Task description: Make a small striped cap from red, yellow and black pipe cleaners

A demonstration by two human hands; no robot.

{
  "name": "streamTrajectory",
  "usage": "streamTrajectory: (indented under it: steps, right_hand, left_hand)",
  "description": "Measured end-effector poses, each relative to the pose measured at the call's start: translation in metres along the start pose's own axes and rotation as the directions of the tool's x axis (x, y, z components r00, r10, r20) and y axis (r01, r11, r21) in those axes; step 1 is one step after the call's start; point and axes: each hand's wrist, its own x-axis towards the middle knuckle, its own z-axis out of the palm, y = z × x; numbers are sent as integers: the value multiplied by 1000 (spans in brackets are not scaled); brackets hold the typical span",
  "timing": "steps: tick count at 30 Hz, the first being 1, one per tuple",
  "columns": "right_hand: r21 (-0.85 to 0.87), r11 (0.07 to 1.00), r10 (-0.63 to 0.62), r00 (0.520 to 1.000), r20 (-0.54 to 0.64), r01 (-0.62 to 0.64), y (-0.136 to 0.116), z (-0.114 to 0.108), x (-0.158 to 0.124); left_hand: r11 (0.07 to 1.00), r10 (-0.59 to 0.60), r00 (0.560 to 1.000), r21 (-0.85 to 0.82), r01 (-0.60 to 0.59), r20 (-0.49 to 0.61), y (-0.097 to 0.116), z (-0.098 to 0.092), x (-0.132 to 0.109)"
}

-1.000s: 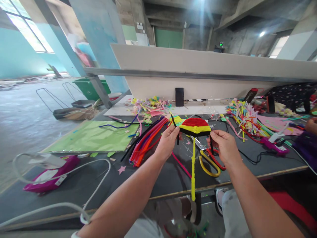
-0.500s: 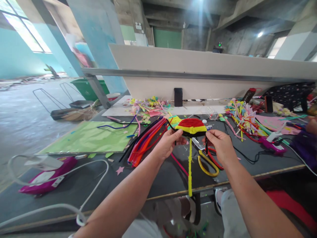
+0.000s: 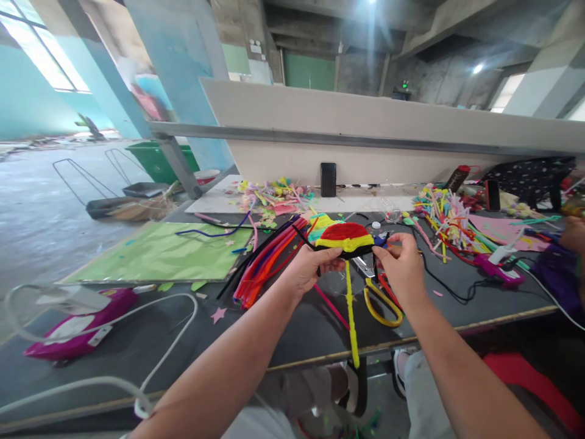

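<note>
I hold a small dome-shaped piece wound from red, yellow and black pipe cleaners above the dark table. My left hand pinches its left edge, fingers closed. My right hand grips its right edge, fingers closed too. A long yellow pipe cleaner hangs straight down from the piece past the table's front edge. Short black pipe-cleaner ends stick out at both sides of the piece.
Yellow- and red-handled scissors lie under my right hand. A bundle of long pipe cleaners and a green sheet lie left. A purple glue gun with white cord sits at near left. Another person's hand shows far right.
The woven piece and both hands have dropped slightly and shifted left. My right hand has moved up to the piece's right edge, fingers pointing toward it.
</note>
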Motion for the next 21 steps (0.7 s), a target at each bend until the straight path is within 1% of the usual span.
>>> streamTrajectory:
  steps: [2, 4, 6, 7, 8, 10, 12, 14, 15, 17, 21]
  right_hand:
    - [-145, 980, -148, 987, -57, 138, 2, 0, -2]
    - [-237, 939, -270, 961, -66, 248, 3, 1, -4]
    - [-273, 912, -337, 939, -71, 307, 4, 1, -6]
    - [-270, 910, -346, 935, -75, 315, 4, 2, -7]
    - [-254, 917, -336, 938, -82, 306, 3, 3, -8]
    - [-172, 958, -248, 965, -91, 230, 0, 5, -10]
    - [-1, 995, -98, 993, -71, 99, -3, 8, -11]
    - [194, 981, 33, 999, -27, -27, -3, 12, -11]
    - [273, 960, 72, 997, -8, -67, -2, 14, -11]
    - [379, 920, 106, 994, -1, -98, 0, 16, -10]
    - [449, 888, 116, 993, -18, -95, 4, 18, -8]
  left_hand:
    - [1000, 19, 1000, -3, -19, 4, 0, 1, -1]
    - [999, 43, 999, -10, -43, 8, 1, 2, -1]
    - [998, 68, 998, -17, -68, 6, 1, 4, -2]
    - [997, 80, 997, -20, -80, 1, 1, 5, -3]
    - [996, 91, 996, -22, -91, -7, 1, 6, -3]
    - [994, 110, 994, -23, -111, -24, 1, 8, -5]
    - [992, 127, 991, -21, -128, -37, 1, 10, -6]
    - [990, 138, 990, -23, -139, -42, 2, 12, -7]
    - [990, 140, 989, -26, -141, -43, 2, 12, -7]
    - [990, 139, 989, -33, -141, -41, 3, 13, -7]
    - [990, 136, 990, -39, -137, -45, 3, 15, -7]
